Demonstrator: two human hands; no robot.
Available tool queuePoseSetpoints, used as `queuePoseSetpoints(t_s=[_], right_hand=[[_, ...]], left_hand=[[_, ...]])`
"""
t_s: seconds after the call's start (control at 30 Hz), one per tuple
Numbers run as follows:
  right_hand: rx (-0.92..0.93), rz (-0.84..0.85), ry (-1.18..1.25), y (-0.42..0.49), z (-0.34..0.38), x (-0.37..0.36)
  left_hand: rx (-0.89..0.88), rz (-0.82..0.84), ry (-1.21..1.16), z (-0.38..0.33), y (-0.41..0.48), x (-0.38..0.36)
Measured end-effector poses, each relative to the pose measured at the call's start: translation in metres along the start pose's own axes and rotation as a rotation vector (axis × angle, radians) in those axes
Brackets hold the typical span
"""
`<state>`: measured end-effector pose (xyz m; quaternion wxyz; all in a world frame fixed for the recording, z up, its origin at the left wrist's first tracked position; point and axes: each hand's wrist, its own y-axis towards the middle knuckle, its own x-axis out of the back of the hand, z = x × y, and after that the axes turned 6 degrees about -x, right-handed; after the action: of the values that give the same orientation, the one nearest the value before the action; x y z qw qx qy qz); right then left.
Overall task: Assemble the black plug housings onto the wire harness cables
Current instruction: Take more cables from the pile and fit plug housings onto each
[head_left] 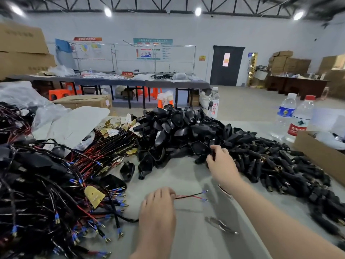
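Over on the left the counter (188, 176) is buried under a tangle of wire harness cables (56, 184), red and black leads tipped with blue terminals. Just right of that heap sits the left hand (158, 208), knuckles up, its grip pinched round one cable (188, 196). That cable runs out of the fingers towards the right, nearly level across the counter, and its two ends, each with a blue terminal, part slightly and point at the right forearm. Further right and further from the person, the right hand (220, 163) is at the near edge of the pile of black plug housings (177, 131). Its grip looks curled on one plug housing (202, 149) there, though I cannot make out which part it has hold of. So the housing lies beyond and to the right of the cable's free end, apart from it, with bare counter between. To my eye the next move hangs on lining the housing's narrow neck up with the cable's long axis, and the right hand is plainly the nearer one for that. Beyond it a heap of small black barrel connectors (280, 165) spreads off to the right
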<state>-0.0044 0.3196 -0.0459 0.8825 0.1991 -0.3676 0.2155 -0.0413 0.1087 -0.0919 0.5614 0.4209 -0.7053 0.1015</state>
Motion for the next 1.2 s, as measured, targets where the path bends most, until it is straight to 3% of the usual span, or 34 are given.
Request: queuePoseSetpoints(t_s=[0.23, 0.37, 0.43, 0.57, 0.7, 0.9, 1.07, 1.2], right_hand=[[-0.098, -0.115, -0.239, 0.042, 0.004, -0.026], [-0.049, -0.122, -0.191, 0.040, 0.006, -0.023], [-0.052, -0.096, 0.030, 0.025, 0.004, -0.017], [-0.283, 0.080, 0.697, -0.035, -0.011, 0.004], [-0.446, 0.202, 1.062, -0.101, -0.022, 0.018], [-0.510, 0.187, 1.308, -0.155, -0.014, 0.018], [-0.535, 0.143, 1.392, -0.162, -0.011, 0.015], [-0.504, 0.126, 1.366, -0.161, -0.014, 0.009]], left_hand=[[0.078, -0.150, -0.187, 0.002, 0.002, -0.007], [0.057, -0.168, -0.204, 0.000, -0.001, -0.004], [0.015, -0.236, -0.261, -0.004, -0.002, 0.002], [-0.143, -0.501, -0.353, -0.013, -0.005, 0.010], [-0.289, -0.670, -0.343, -0.023, -0.015, 0.017], [-0.421, -0.546, -0.227, -0.035, -0.040, 0.022], [-0.372, -0.428, -0.095, -0.034, -0.044, 0.031], [-0.280, -0.397, -0.198, -0.039, -0.044, 0.034]])
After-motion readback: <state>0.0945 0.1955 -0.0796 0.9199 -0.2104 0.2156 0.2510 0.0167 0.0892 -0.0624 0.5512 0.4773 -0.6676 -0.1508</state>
